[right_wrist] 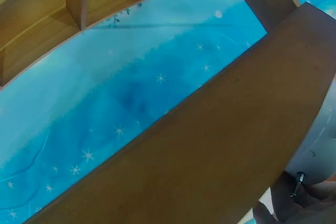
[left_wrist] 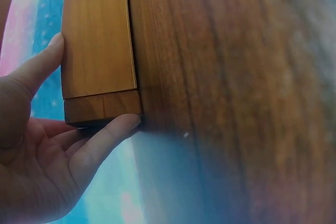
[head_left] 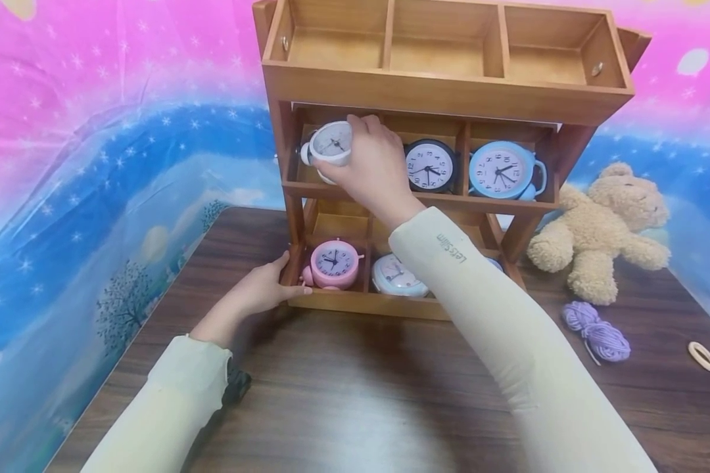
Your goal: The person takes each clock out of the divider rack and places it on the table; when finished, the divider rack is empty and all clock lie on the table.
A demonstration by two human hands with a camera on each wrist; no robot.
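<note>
My right hand (head_left: 375, 164) grips a white alarm clock (head_left: 331, 139), tilted, at the left compartment of the middle tier of a wooden shelf (head_left: 444, 92). Part of that clock is hidden behind the fingers; in the right wrist view its pale body (right_wrist: 312, 156) shows only at the right edge. With thumb and fingers about it, my left hand (head_left: 257, 289) holds the shelf's lower left corner (left_wrist: 102, 106). Just beside the thumb sits a pink alarm clock (head_left: 334, 264). A black clock (head_left: 430, 165) and a blue clock (head_left: 499, 171) occupy the other middle compartments.
On the bottom tier a pale blue clock (head_left: 396, 276) is partly covered by my right sleeve. The top tier has three compartments. Right of the shelf a teddy bear (head_left: 603, 230), purple yarn (head_left: 606, 340) and a wooden ring (head_left: 703, 356) lie on the table (head_left: 331, 394).
</note>
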